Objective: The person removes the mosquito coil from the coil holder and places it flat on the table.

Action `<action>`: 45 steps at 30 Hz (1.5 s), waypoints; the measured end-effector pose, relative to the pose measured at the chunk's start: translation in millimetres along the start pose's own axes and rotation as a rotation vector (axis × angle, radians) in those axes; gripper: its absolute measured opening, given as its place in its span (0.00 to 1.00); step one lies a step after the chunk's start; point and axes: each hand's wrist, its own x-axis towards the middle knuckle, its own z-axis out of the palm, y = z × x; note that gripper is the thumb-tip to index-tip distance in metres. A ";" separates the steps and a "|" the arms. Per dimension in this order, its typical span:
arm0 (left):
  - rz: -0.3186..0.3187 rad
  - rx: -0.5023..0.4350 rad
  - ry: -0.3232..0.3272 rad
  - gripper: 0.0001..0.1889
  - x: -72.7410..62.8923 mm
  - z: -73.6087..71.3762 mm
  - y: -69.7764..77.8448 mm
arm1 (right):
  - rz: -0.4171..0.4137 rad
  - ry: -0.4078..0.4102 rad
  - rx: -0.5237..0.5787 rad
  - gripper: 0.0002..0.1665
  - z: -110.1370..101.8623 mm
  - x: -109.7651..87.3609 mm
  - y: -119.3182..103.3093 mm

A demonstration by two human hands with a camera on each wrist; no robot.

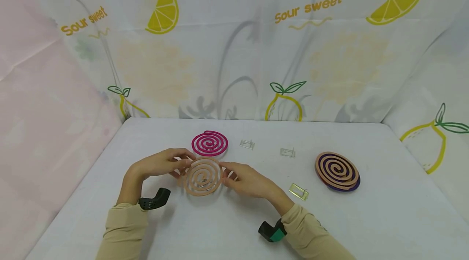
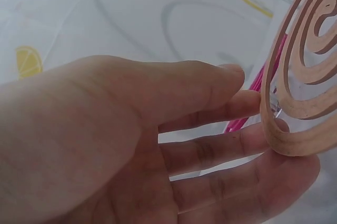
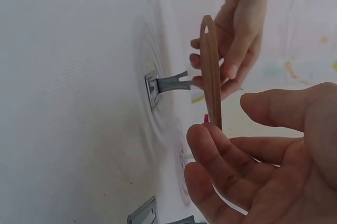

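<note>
A tan mosquito coil [image 1: 199, 194] is carried level between the two hands above the tabletop. My left hand [image 1: 161, 163] supports its left edge with extended fingers, the thumb standing off the rim [image 2: 295, 144] in the left wrist view. On the opposite side, my right hand [image 1: 247, 178] touches the edge with its fingertips; its thumb is apart from the coil in the right wrist view. Below the coil [image 3: 211, 76], a metal coil stand [image 3: 171, 83] sits on the table with its forked tongue raised. Whether tongue and coil touch, I cannot tell.
A magenta coil [image 1: 210, 154] lies just behind the hands, with metal showing through it. Two silvery stands [image 1: 247, 144] and a gold-coloured stand [image 1: 298, 191] lie right of it. Further right is a stack of tan and dark purple coils [image 1: 337, 170]. Printed cloth [image 1: 227, 56] hangs behind the table.
</note>
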 end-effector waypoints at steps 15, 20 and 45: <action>0.068 -0.050 0.022 0.17 9.6 4.4 1.9 | 0.017 0.061 0.035 0.28 -16.6 -4.3 5.2; 0.121 -0.070 0.055 0.18 15.5 7.1 0.4 | 0.018 0.095 0.038 0.27 -24.3 -5.7 9.8; 0.158 -0.161 0.173 0.21 41.7 33.4 10.0 | 0.106 0.224 0.037 0.25 -45.2 -9.6 20.7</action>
